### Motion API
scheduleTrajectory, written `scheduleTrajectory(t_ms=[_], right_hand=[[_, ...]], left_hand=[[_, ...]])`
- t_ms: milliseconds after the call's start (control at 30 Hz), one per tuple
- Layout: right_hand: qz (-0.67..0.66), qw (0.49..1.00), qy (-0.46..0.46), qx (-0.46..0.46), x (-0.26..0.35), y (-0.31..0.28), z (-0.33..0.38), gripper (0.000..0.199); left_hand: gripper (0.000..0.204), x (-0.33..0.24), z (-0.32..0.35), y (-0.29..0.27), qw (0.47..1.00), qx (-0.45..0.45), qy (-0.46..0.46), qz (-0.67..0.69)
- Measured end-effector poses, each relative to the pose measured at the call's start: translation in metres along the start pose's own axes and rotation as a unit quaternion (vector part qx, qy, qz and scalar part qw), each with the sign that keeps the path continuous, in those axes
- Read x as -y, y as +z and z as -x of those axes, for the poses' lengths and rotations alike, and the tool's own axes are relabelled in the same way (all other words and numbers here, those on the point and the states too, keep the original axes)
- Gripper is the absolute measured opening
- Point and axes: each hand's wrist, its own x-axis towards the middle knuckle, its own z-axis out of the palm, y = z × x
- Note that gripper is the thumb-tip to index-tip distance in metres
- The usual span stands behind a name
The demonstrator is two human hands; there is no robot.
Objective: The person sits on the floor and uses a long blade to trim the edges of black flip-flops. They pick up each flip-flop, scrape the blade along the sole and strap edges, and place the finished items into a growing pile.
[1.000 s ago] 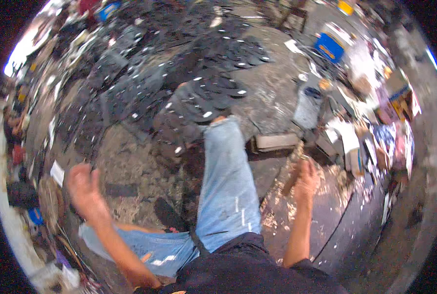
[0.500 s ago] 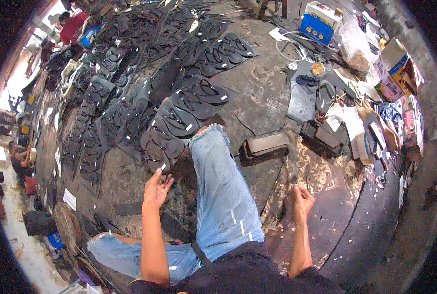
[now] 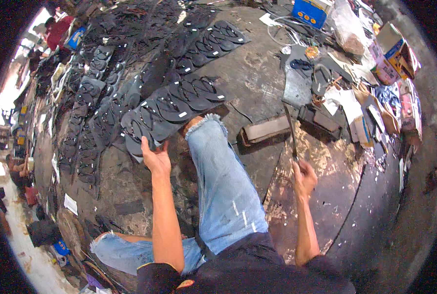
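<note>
I sit on a dark, stained floor with my jeans-clad leg (image 3: 223, 181) stretched forward. My left hand (image 3: 155, 158) reaches out and grips the near edge of a black flip-flop sole (image 3: 139, 131), the closest one in a row of overlapping black sandals (image 3: 179, 100). My right hand (image 3: 304, 175) is closed around the handle of a long thin blade (image 3: 290, 128) that points away from me, its tip near a flat grey board (image 3: 297, 87).
Many more black sandals (image 3: 96, 93) lie spread over the floor to the left and far side. A metal block (image 3: 265, 130) lies beyond my knee. Boxes (image 3: 392, 51), bags and scraps crowd the right. A blue box (image 3: 310, 11) stands at the back. People sit at the far left.
My left hand has moved forward from beside my leg to the nearest black sole and taken hold of it. My right hand has stayed on the blade. The view has tilted forward.
</note>
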Motion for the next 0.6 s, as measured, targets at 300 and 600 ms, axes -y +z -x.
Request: scheduleTrajectory(t_ms=[300, 600], right_hand=[[0.245, 0.946, -0.199, 0.071, 0.027, 0.029, 0.035, 0.063], [0.196, 0.960, -0.200, -0.007, 0.031, 0.038, 0.008, 0.051]], left_hand=[[0.079, -0.008, -0.002, -0.021, 0.812, -0.136, 0.340, -0.454], [0.089, -0.025, -0.001, -0.026, 0.967, -0.071, 0.178, -0.169]])
